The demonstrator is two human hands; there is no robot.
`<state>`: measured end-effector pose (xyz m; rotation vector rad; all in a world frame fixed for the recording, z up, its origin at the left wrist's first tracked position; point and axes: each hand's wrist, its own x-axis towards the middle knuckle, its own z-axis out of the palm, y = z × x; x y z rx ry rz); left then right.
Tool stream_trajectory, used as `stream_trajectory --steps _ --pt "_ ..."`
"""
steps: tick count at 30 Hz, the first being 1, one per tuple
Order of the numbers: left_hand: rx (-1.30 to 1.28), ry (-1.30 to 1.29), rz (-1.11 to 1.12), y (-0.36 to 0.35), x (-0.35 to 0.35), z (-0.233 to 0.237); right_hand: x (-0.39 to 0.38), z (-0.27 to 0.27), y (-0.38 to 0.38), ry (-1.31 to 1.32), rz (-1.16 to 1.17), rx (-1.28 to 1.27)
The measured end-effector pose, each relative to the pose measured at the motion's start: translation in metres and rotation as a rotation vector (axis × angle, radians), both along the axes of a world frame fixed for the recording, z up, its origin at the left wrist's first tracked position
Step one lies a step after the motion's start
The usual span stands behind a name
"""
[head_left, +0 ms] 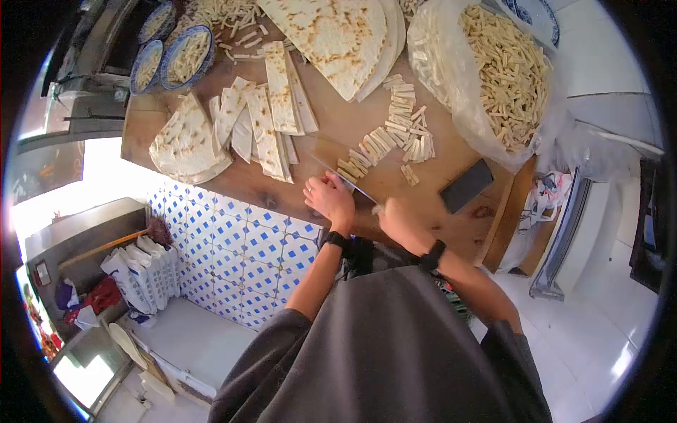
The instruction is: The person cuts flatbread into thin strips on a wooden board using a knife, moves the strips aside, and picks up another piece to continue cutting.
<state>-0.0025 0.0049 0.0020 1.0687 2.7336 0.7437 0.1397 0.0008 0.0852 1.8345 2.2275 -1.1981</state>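
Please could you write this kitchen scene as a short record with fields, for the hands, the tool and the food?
Surface: wooden board
Right hand: closed around the handle of the knife
Left hand: close beside the far part of the blade, fingers curled
Cut food: short strips lying beyond the blade
Uncut food: long flatbread pieces, further left
Storage: plastic bag and bowls, both holding strips
Other: dark flat block on the board
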Motion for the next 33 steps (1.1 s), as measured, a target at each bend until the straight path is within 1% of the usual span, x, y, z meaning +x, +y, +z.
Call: stream_trajectory --steps 3,5,7,9,11,13,15,19,27,32,33 --pt "0.013 0.040 -0.009 -0.001 0.001 0.000 0.030 0.006 -0.018 -0.044 -0.043 -0.009" --pt "0.018 0.044 -0.002 -0.005 0.001 -0.002 0.036 0.008 -0.029 -0.035 -0.043 0.007" --pt "0.030 0.053 0.004 -0.006 0.001 -0.002 0.035 0.009 -0.033 -0.036 -0.099 0.020" --pt "0.001 -0.018 0.030 -0.008 0.001 -0.001 0.032 0.018 -0.036 -0.037 -0.072 0.047" --pt "0.009 -0.029 0.032 -0.009 0.001 -0.003 0.028 0.031 -0.038 -0.040 -0.052 0.073" --pt "0.014 -0.048 0.031 -0.011 0.001 -0.006 0.025 0.043 -0.040 -0.080 -0.023 0.000" --pt "0.052 0.039 -0.004 -0.010 0.000 -0.008 0.022 0.042 -0.044 -0.106 -0.016 -0.010" --pt "0.027 0.011 -0.008 -0.012 0.001 -0.004 0.021 0.045 -0.048 -0.134 -0.009 -0.067" --pt "-0.026 0.029 -0.004 -0.009 0.002 -0.001 0.019 0.059 -0.042 -0.189 -0.008 -0.075" --pt "0.004 0.023 -0.006 -0.008 0.000 -0.004 0.020 0.060 -0.035 -0.215 -0.024 -0.094" --pt "0.023 0.020 -0.004 -0.008 0.000 -0.005 0.021 0.062 -0.033 -0.204 0.005 -0.089"
